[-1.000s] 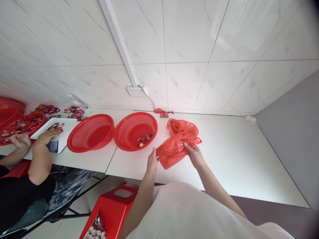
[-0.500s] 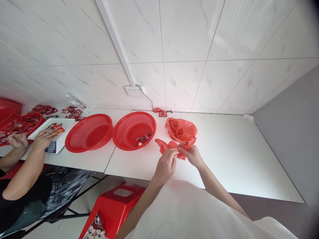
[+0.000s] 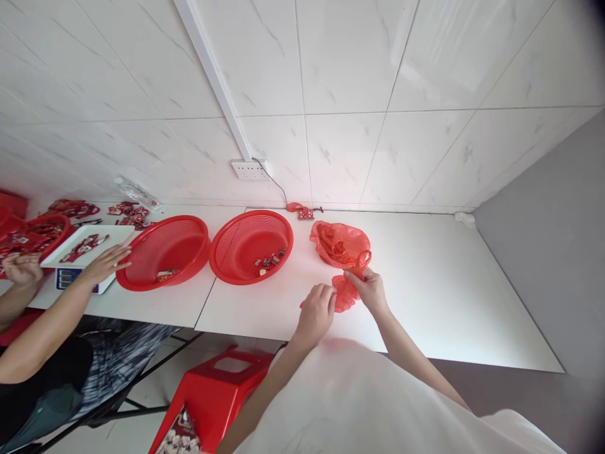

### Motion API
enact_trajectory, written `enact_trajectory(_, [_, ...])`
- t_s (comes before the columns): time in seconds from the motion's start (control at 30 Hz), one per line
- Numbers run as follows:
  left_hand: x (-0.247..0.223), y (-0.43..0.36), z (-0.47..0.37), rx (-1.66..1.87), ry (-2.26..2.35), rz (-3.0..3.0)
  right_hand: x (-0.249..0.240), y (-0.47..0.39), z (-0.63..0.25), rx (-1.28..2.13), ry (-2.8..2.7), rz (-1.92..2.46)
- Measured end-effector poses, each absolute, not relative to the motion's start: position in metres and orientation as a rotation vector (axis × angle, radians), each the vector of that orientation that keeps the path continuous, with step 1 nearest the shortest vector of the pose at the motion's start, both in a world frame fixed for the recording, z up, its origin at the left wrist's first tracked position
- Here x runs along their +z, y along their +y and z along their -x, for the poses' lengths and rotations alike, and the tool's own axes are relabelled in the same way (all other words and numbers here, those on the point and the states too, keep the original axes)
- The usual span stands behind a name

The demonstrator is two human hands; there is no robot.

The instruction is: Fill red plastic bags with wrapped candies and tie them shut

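A thin red plastic bag (image 3: 345, 295) is stretched between my two hands above the white table. My left hand (image 3: 316, 313) pinches its left side, fingers closed. My right hand (image 3: 369, 290) grips the bag's upper right part between thumb and fingers. Just behind them lies a crumpled heap of red plastic bags (image 3: 341, 243). To the left of the heap stands a red basket (image 3: 236, 243) with several small wrapped pieces (image 3: 270, 261) at its lower right.
Farther left are a second red basket (image 3: 177, 243) with a small packet inside, a white scale (image 3: 113, 236), a clear bottle (image 3: 137, 193) and a co-worker's hands (image 3: 101, 265). A small red packet (image 3: 305, 214) lies by the wall; a red stool (image 3: 212, 394) stands below.
The bag between my hands has opened downward as my hands moved slightly apart. The co-worker's hand has moved right to the second basket, where a packet now lies.
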State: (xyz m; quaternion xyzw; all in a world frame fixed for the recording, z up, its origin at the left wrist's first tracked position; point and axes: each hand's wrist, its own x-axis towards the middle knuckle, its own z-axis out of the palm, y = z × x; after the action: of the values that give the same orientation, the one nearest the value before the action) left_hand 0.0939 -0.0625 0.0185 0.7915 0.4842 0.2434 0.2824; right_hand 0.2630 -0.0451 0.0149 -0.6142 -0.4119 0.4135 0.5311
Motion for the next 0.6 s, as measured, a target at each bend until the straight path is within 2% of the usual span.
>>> enact_trajectory(0.13, [0.016,-0.069,-0.104,0.754,1.137,-1.924,0.016,-0.046,-0.256,1.102,-1.001,1.447])
enact_trajectory(0.3, [0.008,-0.068,-0.101,0.822,1.218,-1.821,0.017,-0.049,-0.253,1.159,-1.042,1.443])
enact_trajectory(0.5, [-0.001,-0.072,-0.100,0.418,1.244,-1.710,0.020,-0.051,-0.258,1.209,-1.042,1.370])
enact_trajectory(0.6, [-0.012,-0.074,-0.103,0.402,1.394,-1.690,0.020,-0.051,-0.259,1.252,-1.049,1.344])
